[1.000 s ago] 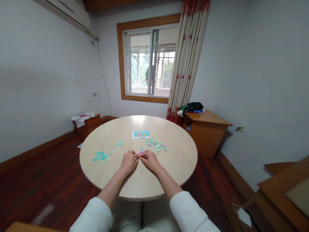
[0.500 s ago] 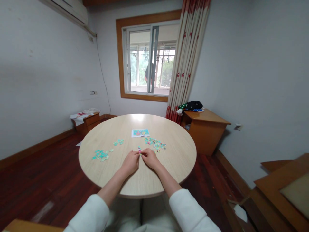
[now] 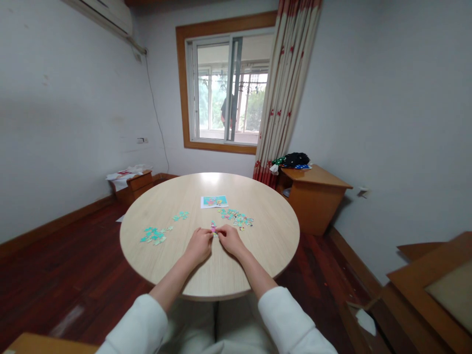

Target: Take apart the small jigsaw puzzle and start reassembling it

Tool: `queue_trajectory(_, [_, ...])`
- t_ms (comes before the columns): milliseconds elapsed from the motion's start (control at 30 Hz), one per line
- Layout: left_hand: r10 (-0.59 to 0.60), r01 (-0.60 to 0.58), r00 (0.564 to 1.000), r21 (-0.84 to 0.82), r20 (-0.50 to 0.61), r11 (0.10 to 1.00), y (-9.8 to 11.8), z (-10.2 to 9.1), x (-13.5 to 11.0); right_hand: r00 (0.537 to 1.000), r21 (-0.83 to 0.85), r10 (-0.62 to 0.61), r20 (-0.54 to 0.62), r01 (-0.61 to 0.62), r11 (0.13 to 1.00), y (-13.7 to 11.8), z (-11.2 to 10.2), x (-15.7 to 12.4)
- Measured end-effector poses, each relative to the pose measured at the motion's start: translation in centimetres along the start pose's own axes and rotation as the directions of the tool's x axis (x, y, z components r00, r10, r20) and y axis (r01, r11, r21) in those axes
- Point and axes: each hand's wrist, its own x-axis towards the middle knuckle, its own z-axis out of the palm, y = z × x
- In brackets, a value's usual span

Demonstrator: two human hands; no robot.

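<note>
My left hand (image 3: 199,244) and my right hand (image 3: 227,239) rest together on the round wooden table (image 3: 258,246), fingers curled and pinching small pink puzzle pieces (image 3: 213,228) between them. A loose heap of colourful pieces (image 3: 236,218) lies just beyond my right hand. Teal pieces lie to the left in two clusters, a larger one (image 3: 153,236) and a smaller one (image 3: 180,215). A small reference picture (image 3: 214,201) lies flat further back on the table.
A wooden cabinet (image 3: 313,196) with dark clothes on top stands right of the table, beside a red-patterned curtain (image 3: 283,93). A low wooden stand with papers (image 3: 129,179) is at the left wall. Wooden furniture (image 3: 431,290) sits at the right front.
Both hands stay together over the pink pieces, with only slight finger shifts. The camera has tipped a little, so the table sits marginally higher in view.
</note>
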Motion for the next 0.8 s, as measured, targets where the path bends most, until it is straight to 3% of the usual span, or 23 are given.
queue_trajectory(200, [-0.003, 0.005, 1.0, 0.057, -0.019, 0.998, -0.05, 0.26, -0.13, 1.0, 0.01, 0.007, -0.003, -0.007, 1.0, -0.09, -0.12, 0.03])
queue_trajectory(433, [-0.05, 0.065, 0.983, 0.085, -0.175, 0.994, -0.22, 0.39, -0.34, 1.0, 0.02, -0.007, -0.022, 0.007, 1.0, -0.15, -0.13, -0.04])
queue_trajectory(633, [-0.097, 0.104, 0.993, 0.118, -0.064, 0.988, 0.32, 0.14, -0.43, 1.0, 0.033, 0.005, -0.023, -0.005, 0.999, -0.03, -0.1, -0.04])
queue_trajectory(800, [-0.115, 0.122, 0.991, 0.101, -0.07, 0.987, 0.27, 0.17, -0.44, 0.999, 0.068, -0.01, -0.04, 0.013, 0.998, 0.09, 0.28, 0.09])
